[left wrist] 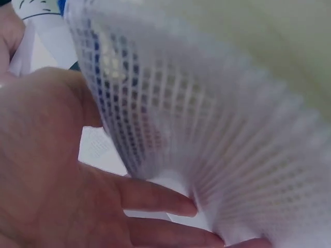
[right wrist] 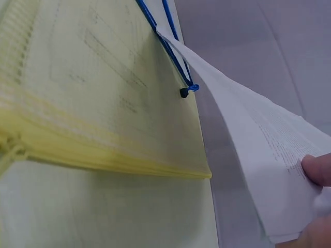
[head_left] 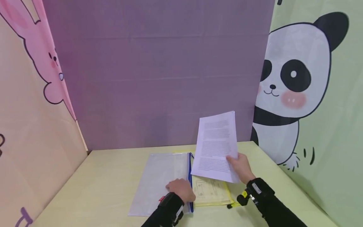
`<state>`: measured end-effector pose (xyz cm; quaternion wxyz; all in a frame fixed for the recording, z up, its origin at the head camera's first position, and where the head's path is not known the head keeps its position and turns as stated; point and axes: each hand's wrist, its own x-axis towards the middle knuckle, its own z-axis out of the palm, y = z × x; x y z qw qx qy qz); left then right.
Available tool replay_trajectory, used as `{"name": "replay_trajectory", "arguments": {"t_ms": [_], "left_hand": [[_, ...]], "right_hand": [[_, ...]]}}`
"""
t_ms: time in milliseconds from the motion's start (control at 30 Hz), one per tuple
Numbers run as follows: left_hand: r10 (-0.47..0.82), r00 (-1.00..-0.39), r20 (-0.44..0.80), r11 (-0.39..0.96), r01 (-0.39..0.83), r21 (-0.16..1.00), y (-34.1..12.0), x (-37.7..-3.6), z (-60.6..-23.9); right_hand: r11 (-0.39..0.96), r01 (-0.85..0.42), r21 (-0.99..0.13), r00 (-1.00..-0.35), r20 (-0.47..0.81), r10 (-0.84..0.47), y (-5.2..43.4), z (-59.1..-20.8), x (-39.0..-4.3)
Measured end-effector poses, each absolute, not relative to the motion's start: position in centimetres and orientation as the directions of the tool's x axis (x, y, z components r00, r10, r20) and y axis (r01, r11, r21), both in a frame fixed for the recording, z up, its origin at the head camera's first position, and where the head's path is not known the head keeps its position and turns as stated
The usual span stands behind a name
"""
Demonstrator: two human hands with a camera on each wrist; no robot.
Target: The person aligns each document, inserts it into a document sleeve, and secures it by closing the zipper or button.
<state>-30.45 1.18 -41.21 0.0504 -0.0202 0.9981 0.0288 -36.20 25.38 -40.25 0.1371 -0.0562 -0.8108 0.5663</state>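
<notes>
My left hand (head_left: 180, 189) is at the blue-zipped edge of a clear mesh zip pouch (head_left: 161, 167). In the left wrist view its fingers (left wrist: 158, 199) hold the mesh layer (left wrist: 170, 98), which bows up in folds; the thumb tip is hidden behind it. My right hand (head_left: 241, 167) pinches a small stack of printed paper (head_left: 215, 145) at its lower right, thumb on the printed side. The sheets tilt above a yellow-edged zip pouch (head_left: 211, 190). In the right wrist view, the far corner of the paper (right wrist: 248, 124) reaches the blue zipper (right wrist: 165, 44).
The yellow-edged pouch lies partly beneath the clear one on a pale table (head_left: 107, 179), with printed sheets showing through it. A purple backdrop (head_left: 158, 88) stands at the table's rear edge. A panda-print curtain (head_left: 292, 126) hangs at the right, a pink-figure curtain (head_left: 42, 126) at the left.
</notes>
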Motion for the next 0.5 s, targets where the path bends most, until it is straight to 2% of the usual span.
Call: {"name": "replay_trajectory", "arguments": {"t_ms": [167,300,500], "left_hand": [[-0.055,-0.989,-0.141,0.993,-0.07,0.099,1.2,-30.1,-40.6],[-0.047,-0.991,-0.127,0.988,-0.065,0.143,1.2,-29.9,-40.4],[-0.023,-0.993,-0.117,0.989,-0.04,0.142,1.3,-29.7,-40.3]], "right_hand": [[0.364,-0.025,-0.931,-0.962,0.122,0.244,25.3,-40.5,-36.2],[0.347,0.006,-0.938,-0.965,0.086,0.249,25.3,-40.9,-36.2],[0.302,0.044,-0.952,-0.972,0.029,0.233,24.9,-41.5,-35.8]]}}
